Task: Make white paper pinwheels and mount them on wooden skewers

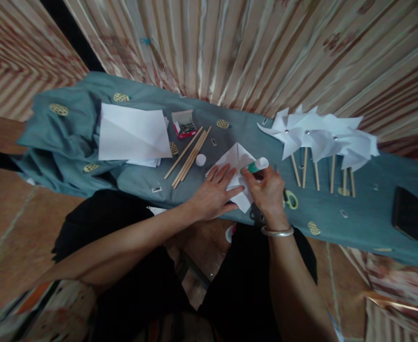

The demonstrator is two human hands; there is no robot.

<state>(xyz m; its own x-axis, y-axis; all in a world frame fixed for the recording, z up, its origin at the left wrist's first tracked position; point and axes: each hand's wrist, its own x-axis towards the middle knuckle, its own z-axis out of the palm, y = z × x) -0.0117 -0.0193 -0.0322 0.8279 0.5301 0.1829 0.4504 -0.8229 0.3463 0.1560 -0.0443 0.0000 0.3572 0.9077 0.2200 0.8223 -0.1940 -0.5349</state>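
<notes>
A folded white paper sheet (238,153) lies on the cloth in front of me, with creases meeting near its middle. My left hand (218,192) rests flat on its left part, fingers spread. In my right hand (267,190) is a glue stick (258,165) with a green and white body, tilted down to the paper; its tip is hidden by my fingers. A white round cap (200,160) sits to the left of the paper. Scissors (290,199) with light green handles lie just right of my right hand, partly covered by it.
Wooden sticks (191,159) and an open box of small metal pins (184,126) lie left of the paper. Further left is a stack of white sheets (133,133). Several paper pinwheels (315,133) on sticks lie at the right, with a dark phone (406,212) beyond.
</notes>
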